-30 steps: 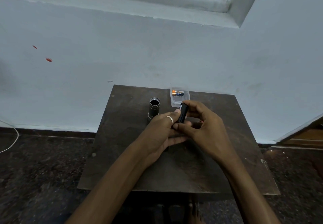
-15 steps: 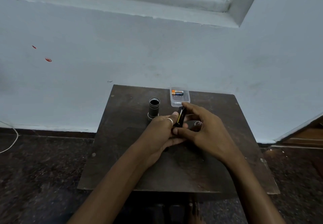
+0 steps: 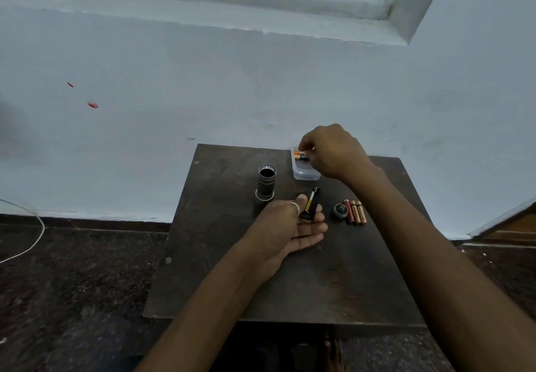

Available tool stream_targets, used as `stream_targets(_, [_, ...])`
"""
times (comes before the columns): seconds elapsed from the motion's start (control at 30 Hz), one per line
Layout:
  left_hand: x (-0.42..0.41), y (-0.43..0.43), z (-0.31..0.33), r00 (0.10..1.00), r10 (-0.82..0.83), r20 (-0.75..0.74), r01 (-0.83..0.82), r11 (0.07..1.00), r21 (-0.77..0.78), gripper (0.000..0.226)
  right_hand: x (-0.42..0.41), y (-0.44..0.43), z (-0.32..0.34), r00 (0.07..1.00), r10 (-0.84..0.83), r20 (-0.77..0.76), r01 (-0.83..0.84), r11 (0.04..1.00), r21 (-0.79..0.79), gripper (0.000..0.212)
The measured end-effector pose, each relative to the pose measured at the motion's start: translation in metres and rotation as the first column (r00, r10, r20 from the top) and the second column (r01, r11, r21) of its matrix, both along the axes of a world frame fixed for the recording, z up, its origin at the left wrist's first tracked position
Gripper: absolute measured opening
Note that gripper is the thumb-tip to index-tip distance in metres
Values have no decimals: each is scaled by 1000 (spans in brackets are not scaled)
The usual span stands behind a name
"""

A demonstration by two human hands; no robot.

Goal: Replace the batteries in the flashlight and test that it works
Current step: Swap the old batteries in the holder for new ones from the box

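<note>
The flashlight body stands upright on the dark wooden table, open end up. My left hand rests palm up beside it and holds the black battery holder between thumb and fingers. My right hand is over the clear plastic box at the table's far edge, fingertips pinched on an orange and black battery inside it. The black tail cap lies on the table, with three brownish used batteries side by side right of it.
The table stands against a pale blue wall under a window ledge. A white cable lies on the dark speckled floor at the left. A wooden edge shows at the right.
My right hand let go of the battery holder and reached forward to the plastic box. The left hand lowered, holding the holder alone. The tail cap and used batteries are now uncovered.
</note>
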State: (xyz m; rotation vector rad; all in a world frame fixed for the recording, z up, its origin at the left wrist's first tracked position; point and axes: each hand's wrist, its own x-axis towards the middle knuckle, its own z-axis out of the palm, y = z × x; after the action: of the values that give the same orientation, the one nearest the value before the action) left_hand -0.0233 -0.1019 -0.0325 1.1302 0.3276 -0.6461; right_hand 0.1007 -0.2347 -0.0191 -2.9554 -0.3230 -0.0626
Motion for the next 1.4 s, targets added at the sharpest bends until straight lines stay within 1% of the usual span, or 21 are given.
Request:
stream_targets(0.07, [1,0,0,1000,2,5,-2,1000,-2,39,10,7,-3,999,7,-49,-12,995,-97,29])
stream_targets(0.17, [2,1,0,1000,6,2,-6,1000,-10,38,16,12,-8,997,16,-75,-29,985,-171,25])
stream_targets(0.27, [1,1,0,1000,6,1,-6,1000,-9,38,18,14,-8,998,22,-58,-34,975,-220,21])
stream_targets(0.4, [1,0,0,1000,10,-6,-10,1000,-14,39,21,16,-12,996,28,-87,-50,964,-261,23])
stream_targets(0.5, [1,0,0,1000,20,-19,-21,999,-28,40,16,16,-10,998,54,-35,-61,964,-260,20])
stream_targets(0.53, [1,0,0,1000,18,-22,-19,999,-35,40,13,14,-6,999,50,13,-46,976,-213,19])
stream_targets(0.57, [2,1,0,1000,16,-25,-17,999,-46,40,8,9,-2,998,23,64,-16,994,-106,17])
stream_targets(0.6, [2,2,-1,999,16,-28,-18,998,-59,40,0,5,4,993,-27,112,20,998,56,15])
stream_targets(0.63, [2,3,-1,999,16,-31,-18,997,-74,40,-12,0,10,984,-79,158,39,970,241,13])
stream_targets(0.67, [3,4,-1,999,16,-31,-19,996,-88,40,-25,-4,16,974,-128,185,44,916,399,14])
stream_targets(0.7, [3,5,-2,999,16,-29,-19,995,-101,40,-43,-7,24,966,-167,197,46,862,505,16])
stream_targets(0.77, [3,5,-2,1000,16,-19,-18,993,-117,40,-78,-12,30,954,-244,174,76,759,647,17])
stream_targets(0.8, [2,5,-3,1000,19,-12,-20,992,-122,40,-94,-14,30,948,-285,140,102,690,717,15])
stream_targets(0.9, [1,2,-3,999,22,25,-18,990,-138,37,-128,-17,18,936,-351,11,164,464,871,10])
stream_targets(0.93, [1,1,-4,999,24,37,-19,990,-139,36,-135,-15,13,932,-363,-11,170,409,896,10])
stream_targets(0.97, [1,0,-4,999,27,47,-20,990,-138,34,-139,-14,8,928,-373,-7,159,379,912,11])
stream_targets(1.0, [1,-2,-5,998,30,56,-22,991,-134,31,-142,-12,3,925,-380,18,138,379,915,12])
stream_targets(1.03, [0,-3,-6,997,30,65,-22,991,-129,30,-144,-9,0,921,-385,54,116,404,907,13])
stream_targets(1.17, [0,-5,-10,995,25,101,-15,995,-95,28,-147,-4,-11,900,-384,208,49,562,825,10])
stream_targets(1.23, [0,-5,-12,993,22,116,-12,996,-88,30,-149,-4,-14,889,-347,298,3,657,754,9])
stream_targets(1.4, [1,-5,-15,992,58,116,-46,993,-107,27,-151,-2,-13,866,-216,451,-129,774,620,7])
